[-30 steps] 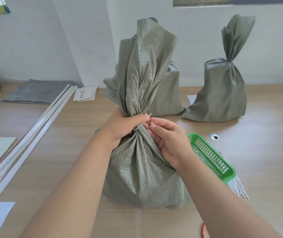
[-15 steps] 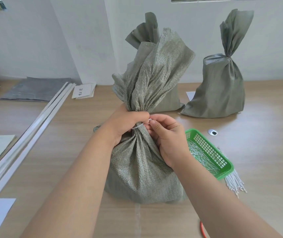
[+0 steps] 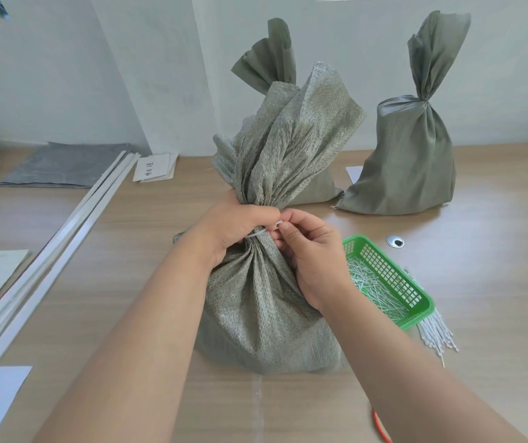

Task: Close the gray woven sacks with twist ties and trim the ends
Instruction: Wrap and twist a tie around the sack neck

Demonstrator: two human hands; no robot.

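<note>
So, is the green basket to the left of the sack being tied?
No, the green basket lies to the right of the sack, near the right hand.

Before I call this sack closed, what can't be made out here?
Head view only.
- twist tie: loop mostly hidden by left hand and front sack; ends at right hand too small.
- rear sack: neck hidden behind front sack.
- red item: cut off by bottom edge.
</note>
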